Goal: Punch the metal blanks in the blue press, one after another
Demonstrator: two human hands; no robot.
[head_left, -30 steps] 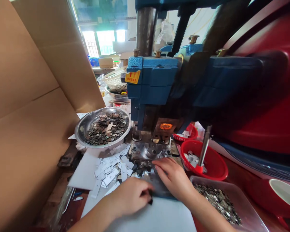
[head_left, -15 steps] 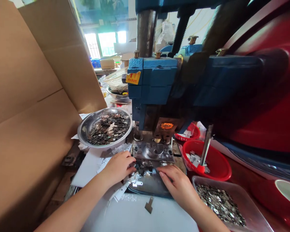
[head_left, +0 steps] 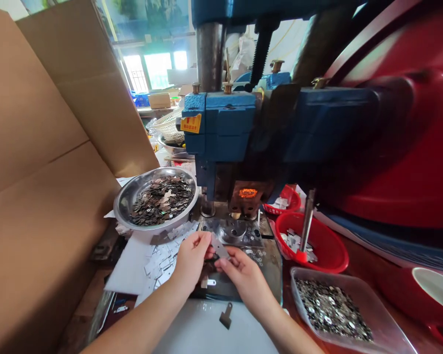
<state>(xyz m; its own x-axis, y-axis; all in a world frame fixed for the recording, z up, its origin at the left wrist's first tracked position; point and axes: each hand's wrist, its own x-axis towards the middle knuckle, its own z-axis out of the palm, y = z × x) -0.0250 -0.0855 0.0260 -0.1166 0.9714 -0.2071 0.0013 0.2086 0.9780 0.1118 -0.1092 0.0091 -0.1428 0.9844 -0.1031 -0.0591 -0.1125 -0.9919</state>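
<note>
My left hand [head_left: 190,258] and my right hand [head_left: 242,274] meet in front of the blue press [head_left: 221,128], both pinching a small flat metal plate [head_left: 219,247] held just below the die block [head_left: 233,230]. Loose pale metal plates [head_left: 161,260] lie on white paper left of my left hand. One dark plate [head_left: 226,315] lies alone on the white sheet near the front edge. Another small plate [head_left: 207,282] rests on the dark tray under my hands.
A steel bowl [head_left: 131,191] of dark stamped pieces stands at the left. Two red baskets [head_left: 327,250] with a screwdriver sit right of the die. A clear tray [head_left: 358,297] of washers is at the front right. Cardboard [head_left: 40,162] walls the left side.
Both hands lifted from the tray and came together, taking hold of one plate and raising it toward the die. The dark plate stayed on the white sheet.
</note>
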